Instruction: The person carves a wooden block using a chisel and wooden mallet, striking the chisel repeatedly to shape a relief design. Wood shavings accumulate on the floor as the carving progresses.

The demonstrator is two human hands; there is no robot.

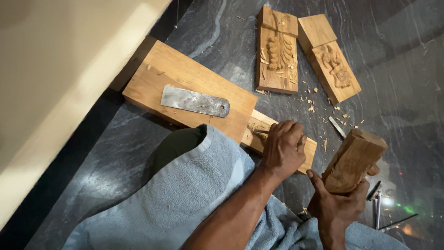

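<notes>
Dark veined stone floor; left hand (pixel 283 150) fisted on chisel, right hand (pixel 336 203) gripping wooden block (pixel 354 159).

You see tan carved panels (pixel 277 51) | grey blade (pixel 194 101) left of them | pale blue towel (pixel 185 194) | dark veined floor (pixel 397 69)

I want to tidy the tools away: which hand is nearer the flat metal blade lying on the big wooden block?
The left hand. It rests on the small carved piece just right of the big wooden block bearing the flat metal blade. The right hand, gripping a wooden mallet block, is farther right.
</notes>
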